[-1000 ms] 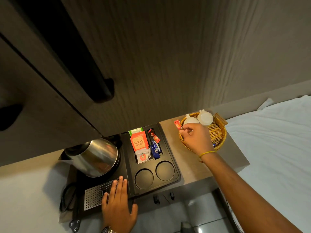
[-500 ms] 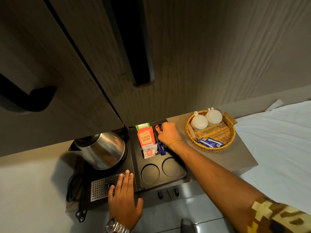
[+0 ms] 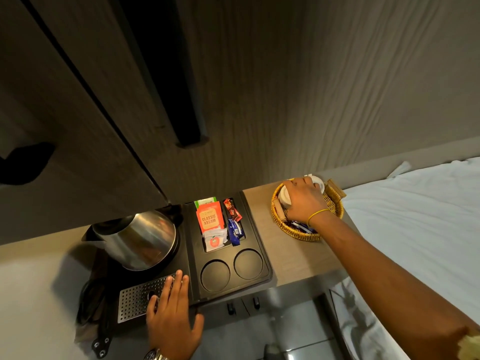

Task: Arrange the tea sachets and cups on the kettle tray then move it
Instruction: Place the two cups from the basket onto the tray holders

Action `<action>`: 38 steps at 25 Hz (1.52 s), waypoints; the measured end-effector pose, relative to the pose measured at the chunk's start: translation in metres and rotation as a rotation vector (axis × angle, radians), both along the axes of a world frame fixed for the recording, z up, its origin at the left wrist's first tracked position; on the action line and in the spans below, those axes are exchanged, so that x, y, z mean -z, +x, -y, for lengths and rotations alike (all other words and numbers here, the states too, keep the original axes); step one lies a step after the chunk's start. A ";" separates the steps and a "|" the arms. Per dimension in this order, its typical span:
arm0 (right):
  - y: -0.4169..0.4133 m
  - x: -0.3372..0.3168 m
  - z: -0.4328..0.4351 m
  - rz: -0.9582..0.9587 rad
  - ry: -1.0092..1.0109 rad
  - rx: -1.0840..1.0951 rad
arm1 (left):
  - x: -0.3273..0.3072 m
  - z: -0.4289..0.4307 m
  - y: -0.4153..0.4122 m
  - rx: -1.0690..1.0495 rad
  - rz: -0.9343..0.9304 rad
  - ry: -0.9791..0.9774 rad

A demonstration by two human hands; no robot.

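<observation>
Two white cups [image 3: 285,197] sit in the wicker basket [image 3: 335,203] where the right hand [image 3: 304,201] closes over one, while the left hand [image 3: 171,315] lies flat and empty on the kettle tray's [image 3: 259,242] near edge.

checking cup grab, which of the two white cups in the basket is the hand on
The left cup, under the right hand; the other cup sits behind the fingers, mostly uncovered.

A silver metal watch [image 3: 155,355] is worn on the left wrist; a thin yellow band [image 3: 317,215] is looped round the right; a patterned sleeve edge [image 3: 471,342] is just glimpsed.
</observation>
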State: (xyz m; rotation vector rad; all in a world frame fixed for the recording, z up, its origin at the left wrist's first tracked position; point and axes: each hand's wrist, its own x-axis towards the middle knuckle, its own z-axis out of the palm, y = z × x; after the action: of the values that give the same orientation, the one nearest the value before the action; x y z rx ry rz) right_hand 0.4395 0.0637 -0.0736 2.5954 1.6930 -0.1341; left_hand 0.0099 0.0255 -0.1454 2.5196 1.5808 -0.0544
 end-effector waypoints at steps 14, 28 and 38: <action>-0.132 -0.070 0.034 -0.304 0.265 -0.240 | 0.000 0.006 -0.001 -0.009 0.055 0.040; -0.239 0.006 0.038 -0.419 -0.089 -0.405 | -0.003 0.006 -0.001 -0.033 0.088 0.002; -0.244 0.012 0.056 -0.531 -0.048 -0.339 | 0.004 0.005 -0.004 -0.016 0.103 -0.028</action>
State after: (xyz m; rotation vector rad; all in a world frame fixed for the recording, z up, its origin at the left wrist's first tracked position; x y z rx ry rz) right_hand 0.1951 0.0073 -0.0856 2.3201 2.2191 -0.9026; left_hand 0.0058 0.0206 -0.1492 2.4464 1.5488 0.0543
